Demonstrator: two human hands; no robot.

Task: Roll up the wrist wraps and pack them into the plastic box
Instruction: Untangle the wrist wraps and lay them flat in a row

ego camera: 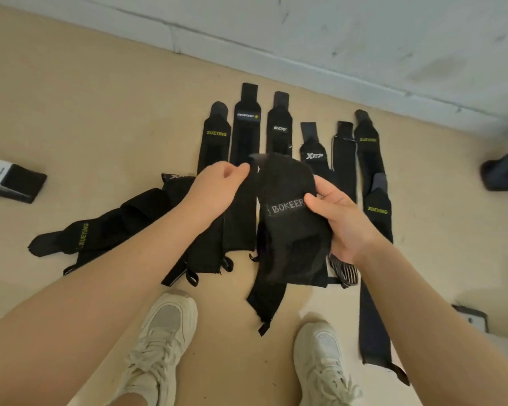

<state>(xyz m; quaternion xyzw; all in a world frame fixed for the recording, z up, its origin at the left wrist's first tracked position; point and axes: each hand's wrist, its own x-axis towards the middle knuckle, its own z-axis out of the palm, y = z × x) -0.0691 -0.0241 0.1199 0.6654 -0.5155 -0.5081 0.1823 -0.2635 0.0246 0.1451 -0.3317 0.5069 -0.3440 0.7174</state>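
Observation:
I hold a black wrist wrap marked BOKEER (288, 218) up above the floor with both hands. My left hand (217, 186) pinches its top edge near a corner. My right hand (338, 218) grips its right side, thumb pressed beside the lettering. The wrap's lower end hangs loose toward my shoes. Several other black wrist wraps lie flat in a row on the beige floor behind it, among them a XUEYING wrap (216, 136) and an XTEP wrap (314, 155). Another XUEYING wrap (100, 232) lies slanted at the left. No plastic box is recognisable.
My white shoes (165, 341) stand at the bottom of the view. A white-and-black object (9, 180) lies at the far left, a dark object (505, 171) at the right edge. A pale wall (335, 39) runs along the back. A small dark item (472, 316) sits lower right.

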